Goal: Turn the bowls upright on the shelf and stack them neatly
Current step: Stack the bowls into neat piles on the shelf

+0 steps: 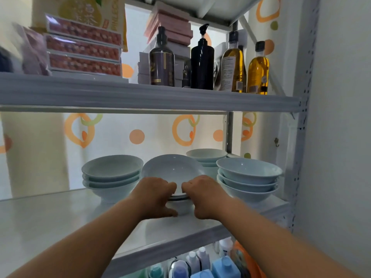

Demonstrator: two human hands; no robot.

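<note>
On the white shelf stand pale blue bowls in stacks. A stack of three upright bowls is at the left, another stack of three at the right, and a smaller stack behind. In the middle, a tilted bowl faces me, resting on the rims of a middle stack. My left hand and my right hand grip the near rim of this tilted bowl from either side, with thumbs down by the stack's base.
The upper shelf hangs low over the bowls and carries dark pump bottles, oil bottles and boxes. A metal upright and a wall close the right side. Plastic bottles stand on the shelf below.
</note>
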